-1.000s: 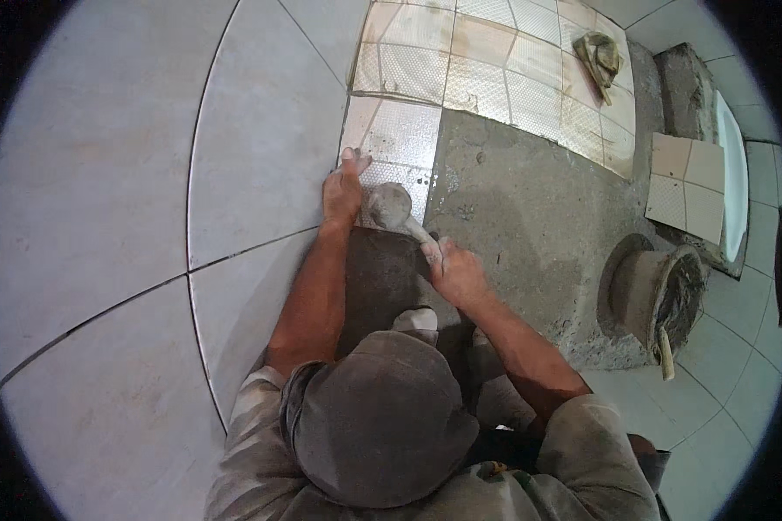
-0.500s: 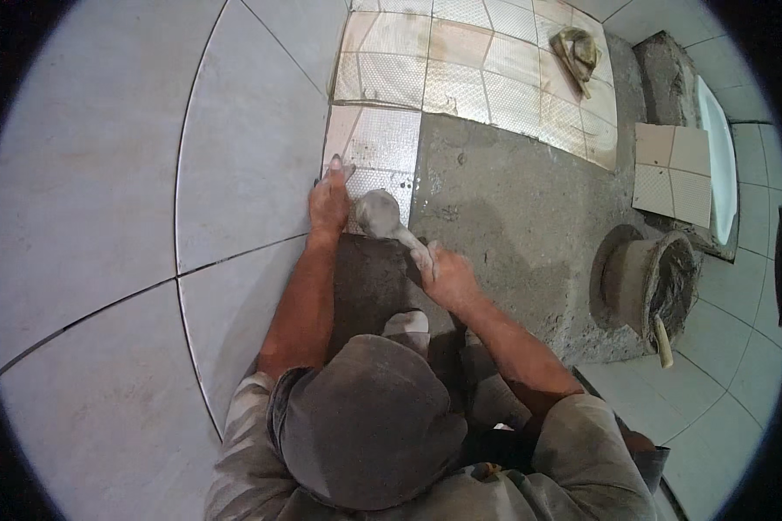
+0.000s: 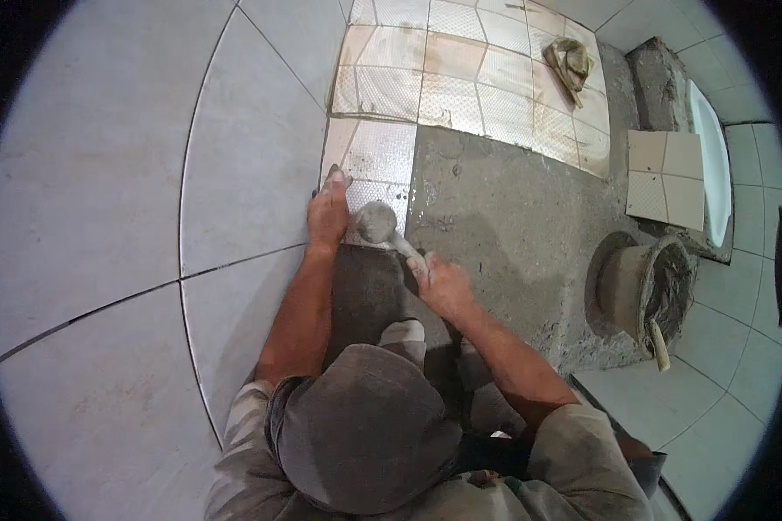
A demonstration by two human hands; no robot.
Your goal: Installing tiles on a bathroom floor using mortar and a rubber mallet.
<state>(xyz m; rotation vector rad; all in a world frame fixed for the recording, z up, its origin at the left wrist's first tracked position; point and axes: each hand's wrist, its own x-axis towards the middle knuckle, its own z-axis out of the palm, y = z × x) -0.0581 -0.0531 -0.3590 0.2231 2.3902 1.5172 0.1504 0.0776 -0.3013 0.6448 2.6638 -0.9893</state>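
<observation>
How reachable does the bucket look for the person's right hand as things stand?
Probably yes: only grey cement floor appears between the right hand and the bucket, though that hand is gripping a mallet.

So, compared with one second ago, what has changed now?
Only the view clearly shifted: the scene sits slightly further left. I see no clear move of the mallet against the tile; nothing was taken or let go. The right hand still grips the mallet, the left hand stays at the tile's left side, and the bucket looks unmoved.

Grey round-headed mallet [image 3: 377,222], slanted, over near end of pale patterned tile [image 3: 382,152].
</observation>
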